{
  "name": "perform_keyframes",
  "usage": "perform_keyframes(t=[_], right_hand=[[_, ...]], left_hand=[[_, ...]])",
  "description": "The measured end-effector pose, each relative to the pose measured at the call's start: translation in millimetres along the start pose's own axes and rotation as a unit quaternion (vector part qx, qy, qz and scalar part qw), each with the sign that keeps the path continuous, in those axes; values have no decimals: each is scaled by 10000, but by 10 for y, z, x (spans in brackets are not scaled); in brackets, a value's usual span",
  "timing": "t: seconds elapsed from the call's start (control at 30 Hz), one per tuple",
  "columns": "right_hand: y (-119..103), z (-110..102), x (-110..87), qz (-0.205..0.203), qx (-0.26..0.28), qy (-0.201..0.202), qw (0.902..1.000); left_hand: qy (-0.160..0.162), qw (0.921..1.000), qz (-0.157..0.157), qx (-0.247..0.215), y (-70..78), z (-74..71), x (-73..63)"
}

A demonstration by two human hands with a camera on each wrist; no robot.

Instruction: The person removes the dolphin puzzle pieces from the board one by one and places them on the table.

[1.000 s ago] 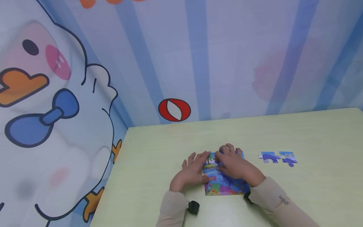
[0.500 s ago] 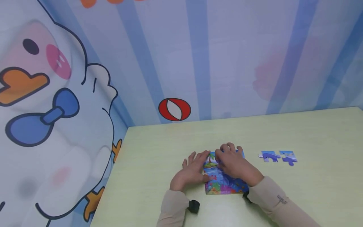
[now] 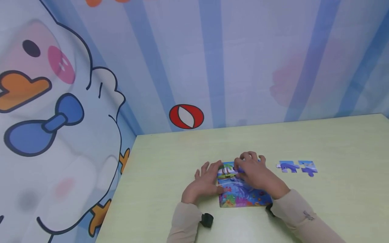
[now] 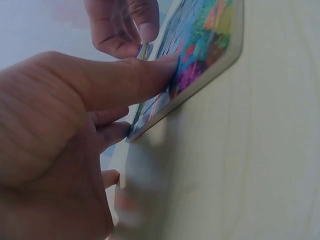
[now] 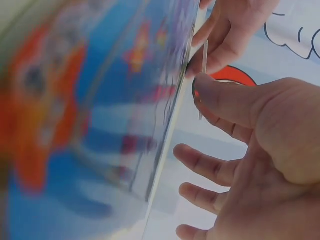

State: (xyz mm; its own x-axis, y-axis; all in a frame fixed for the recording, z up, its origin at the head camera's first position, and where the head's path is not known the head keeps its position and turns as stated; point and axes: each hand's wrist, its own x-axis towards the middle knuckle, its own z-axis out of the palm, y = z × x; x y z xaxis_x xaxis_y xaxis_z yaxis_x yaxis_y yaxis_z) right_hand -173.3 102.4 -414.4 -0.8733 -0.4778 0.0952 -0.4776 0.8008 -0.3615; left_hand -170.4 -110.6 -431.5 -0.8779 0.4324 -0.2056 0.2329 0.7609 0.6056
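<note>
A colourful sea-scene puzzle board (image 3: pixel 240 195) lies on the pale green table (image 3: pixel 334 141). My left hand (image 3: pixel 205 184) rests flat beside the board's left edge, and its thumb (image 4: pixel 145 75) presses on the picture. My right hand (image 3: pixel 255 172) hovers over the board's far half with its fingers curled. Its thumb (image 5: pixel 220 95) pinches a thin puzzle piece (image 5: pixel 203 65), seen edge-on above the blurred board (image 5: pixel 100 125). In the left wrist view the board (image 4: pixel 205 45) runs up to the right hand's fingertips (image 4: pixel 125 30).
Two loose blue puzzle pieces (image 3: pixel 287 166) (image 3: pixel 308 167) lie on the table to the right of the board. A cartoon-printed wall (image 3: pixel 212 67) stands behind the table, and another wall closes off its left side. A dark wrist strap (image 3: pixel 207 220) shows on the left sleeve.
My right hand has shifted a little farther away and to the right, uncovering more of the board's picture. The left hand has stayed where it was.
</note>
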Motion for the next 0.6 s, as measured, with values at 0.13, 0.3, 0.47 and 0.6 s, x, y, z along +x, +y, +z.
perform_keyframes(t=[0.13, 0.3, 0.47, 0.6], right_hand=[[65, -28, -63, 53, 57, 22, 10000], [152, -76, -129, 98, 77, 71, 9999], [219, -133, -177, 92, 31, 136, 9999], [267, -183, -203, 130, 81, 135, 9998]], left_hand=[[28, 9999, 9, -131, -8, 15, -6], [21, 9999, -13, -155, -6, 14, -18], [-33, 9999, -83, -87, 4, 5, -10], [-105, 9998, -138, -40, 4, -1, 6]])
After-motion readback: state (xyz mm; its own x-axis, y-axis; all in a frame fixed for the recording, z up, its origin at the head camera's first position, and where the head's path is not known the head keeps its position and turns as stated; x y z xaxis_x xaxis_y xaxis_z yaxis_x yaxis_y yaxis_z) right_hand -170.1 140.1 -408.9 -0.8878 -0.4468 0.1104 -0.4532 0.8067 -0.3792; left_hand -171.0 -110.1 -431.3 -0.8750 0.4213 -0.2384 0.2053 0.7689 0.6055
